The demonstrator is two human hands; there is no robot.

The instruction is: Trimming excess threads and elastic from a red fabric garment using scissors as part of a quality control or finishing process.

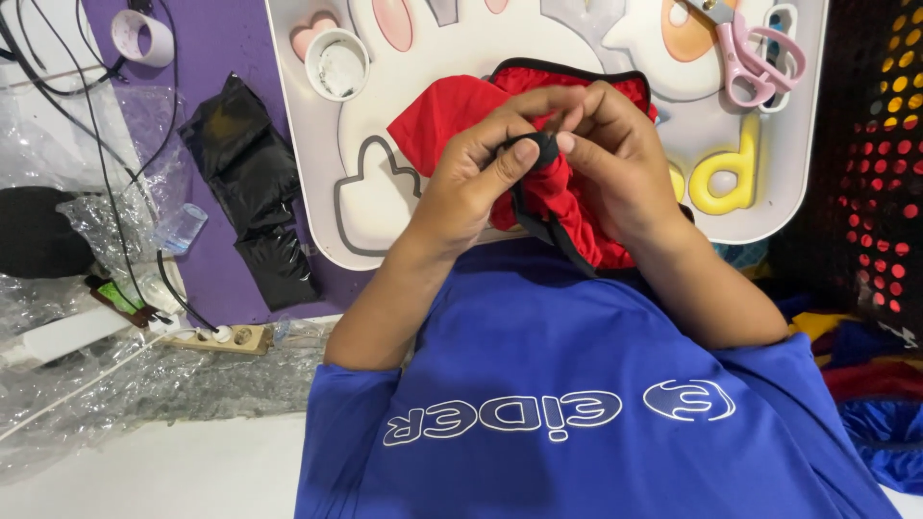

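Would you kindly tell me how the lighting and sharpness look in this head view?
Head view: even, soft light; both hands, left hand and right hand, and the red garment are sharp; mild glare on the clear plastic wrap; the dotted panel at right is dark.

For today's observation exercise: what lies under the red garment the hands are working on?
A white tray with cartoon shapes lies under the red garment; the covered middle of its design cannot be seen.

Left hand (471, 178): raised in front of the chest, thumb and forefinger pinched shut at its two o'clock.
Right hand (615, 159): at three o'clock of the left, fingers curled, fingertips meeting the left's.
Forearms: bare, rising from six o'clock, converging toward twelve.
Sleeves: short, blue, ending at the elbows.
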